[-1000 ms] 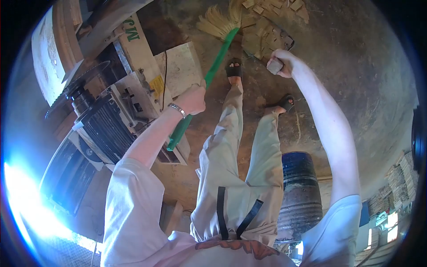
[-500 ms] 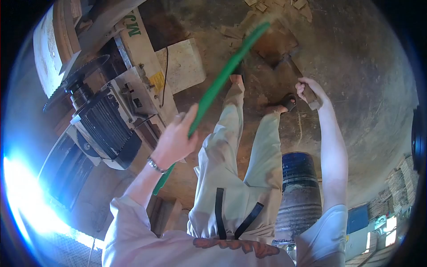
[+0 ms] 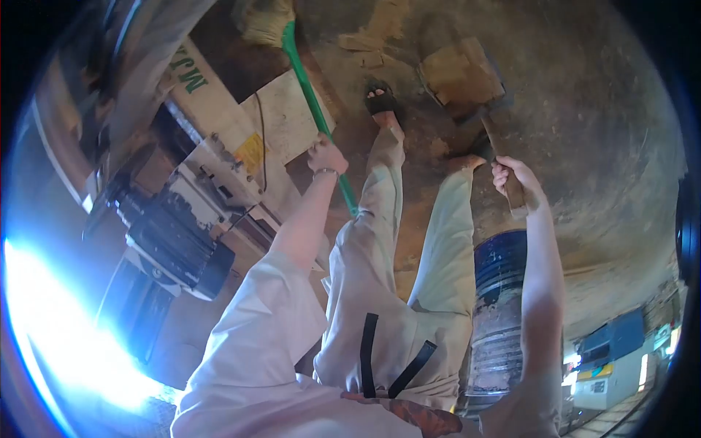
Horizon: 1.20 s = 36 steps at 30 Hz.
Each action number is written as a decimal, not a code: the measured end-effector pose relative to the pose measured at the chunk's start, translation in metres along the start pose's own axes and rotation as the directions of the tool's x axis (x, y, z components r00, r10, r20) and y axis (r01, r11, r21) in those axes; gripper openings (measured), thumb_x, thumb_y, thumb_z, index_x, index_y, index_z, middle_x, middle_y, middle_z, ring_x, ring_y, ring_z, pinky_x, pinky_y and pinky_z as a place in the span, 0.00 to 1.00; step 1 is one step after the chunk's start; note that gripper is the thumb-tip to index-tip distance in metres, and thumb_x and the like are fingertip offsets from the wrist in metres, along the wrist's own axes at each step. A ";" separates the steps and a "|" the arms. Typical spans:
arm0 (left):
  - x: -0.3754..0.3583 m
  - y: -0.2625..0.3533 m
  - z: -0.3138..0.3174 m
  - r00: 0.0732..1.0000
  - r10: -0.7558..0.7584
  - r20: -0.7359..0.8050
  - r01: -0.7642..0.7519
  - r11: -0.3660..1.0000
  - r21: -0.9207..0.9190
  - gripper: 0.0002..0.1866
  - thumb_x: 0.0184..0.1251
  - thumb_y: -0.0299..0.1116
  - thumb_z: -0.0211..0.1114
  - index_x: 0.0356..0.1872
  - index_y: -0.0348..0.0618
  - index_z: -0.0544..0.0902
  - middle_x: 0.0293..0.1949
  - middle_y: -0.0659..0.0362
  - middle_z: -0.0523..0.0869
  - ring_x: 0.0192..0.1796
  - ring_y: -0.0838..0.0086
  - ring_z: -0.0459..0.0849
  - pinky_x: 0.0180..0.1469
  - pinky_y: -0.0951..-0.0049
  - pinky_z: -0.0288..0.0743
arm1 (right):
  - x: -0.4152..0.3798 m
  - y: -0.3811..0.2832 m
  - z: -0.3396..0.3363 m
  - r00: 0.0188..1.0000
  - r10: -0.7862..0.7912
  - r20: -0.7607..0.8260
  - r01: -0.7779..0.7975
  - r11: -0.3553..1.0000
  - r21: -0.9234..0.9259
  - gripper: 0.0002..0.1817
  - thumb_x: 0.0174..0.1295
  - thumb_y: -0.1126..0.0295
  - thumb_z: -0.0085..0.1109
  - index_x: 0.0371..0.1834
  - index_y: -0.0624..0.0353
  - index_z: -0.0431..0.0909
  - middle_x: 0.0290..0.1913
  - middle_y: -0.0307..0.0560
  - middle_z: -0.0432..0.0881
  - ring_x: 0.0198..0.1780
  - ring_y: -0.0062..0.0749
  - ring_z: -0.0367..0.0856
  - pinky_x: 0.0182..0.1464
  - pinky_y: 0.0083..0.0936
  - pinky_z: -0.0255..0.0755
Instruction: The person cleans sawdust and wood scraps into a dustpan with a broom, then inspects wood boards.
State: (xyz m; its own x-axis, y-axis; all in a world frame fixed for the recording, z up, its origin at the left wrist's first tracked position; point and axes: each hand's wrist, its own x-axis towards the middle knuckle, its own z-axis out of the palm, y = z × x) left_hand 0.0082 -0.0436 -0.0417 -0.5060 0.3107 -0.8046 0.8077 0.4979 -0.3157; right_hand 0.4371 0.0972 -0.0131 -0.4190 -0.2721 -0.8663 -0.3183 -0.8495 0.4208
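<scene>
My left hand (image 3: 327, 156) is wrapped around the green handle of a broom (image 3: 310, 95). The broom's pale bristles spread at the upper left, beside the white machine frame, and the handle's near end reaches my knee. On the other side, my right hand (image 3: 515, 177) grips the wooden handle of a dustpan (image 3: 461, 73). Its squarish brown pan is low over the floor, ahead of my feet, while the handle's butt end sticks out below my fist.
A machine with a dark ribbed motor (image 3: 179, 244) and a round blade stands on my left, its white frame (image 3: 212, 98) lettered in green. By my right leg is a dark blue-and-grey drum (image 3: 500, 306). Wood scraps (image 3: 365, 51) lie on the dusty floor ahead.
My left hand has swung the broom forward and left, bringing its bristles into view by the machine. The dustpan and my right hand have shifted slightly lower in view; the view has tilted.
</scene>
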 end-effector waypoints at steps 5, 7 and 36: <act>0.091 0.081 -0.014 0.890 0.370 -0.267 -0.395 0.918 -0.044 0.24 0.56 0.29 0.61 0.58 0.44 0.75 0.60 0.49 0.74 0.67 0.52 0.69 0.63 0.51 0.70 | -0.027 0.003 0.010 0.980 -0.107 -0.168 0.078 0.982 -0.173 0.10 0.69 0.64 0.57 0.43 0.60 0.76 0.26 0.32 0.73 0.22 0.12 0.70 0.23 0.10 0.63; 0.142 0.108 -0.029 0.876 0.374 -0.304 -0.392 0.920 0.002 0.15 0.59 0.29 0.59 0.48 0.43 0.80 0.56 0.51 0.77 0.64 0.54 0.72 0.63 0.52 0.70 | -0.031 0.002 0.020 0.954 -0.096 -0.284 0.036 0.977 -0.209 0.10 0.69 0.62 0.57 0.45 0.57 0.76 0.25 0.32 0.73 0.21 0.12 0.69 0.21 0.12 0.63; 0.291 0.198 0.057 0.941 0.149 -0.304 -0.234 0.935 -0.265 0.32 0.45 0.43 0.77 0.51 0.42 0.76 0.56 0.51 0.75 0.64 0.58 0.71 0.63 0.50 0.63 | -0.009 -0.009 0.062 0.917 -0.139 -0.374 -0.040 0.901 -0.432 0.13 0.67 0.71 0.56 0.48 0.63 0.64 0.25 0.46 0.73 0.18 0.33 0.76 0.19 0.33 0.75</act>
State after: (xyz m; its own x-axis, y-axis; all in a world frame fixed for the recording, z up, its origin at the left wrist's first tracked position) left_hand 0.0379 0.0992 -0.3672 -0.4476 0.6127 -0.6513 0.7937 0.6078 0.0263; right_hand 0.3910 0.1356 0.0080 -0.0217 -0.3006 -0.9535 0.0979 -0.9498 0.2972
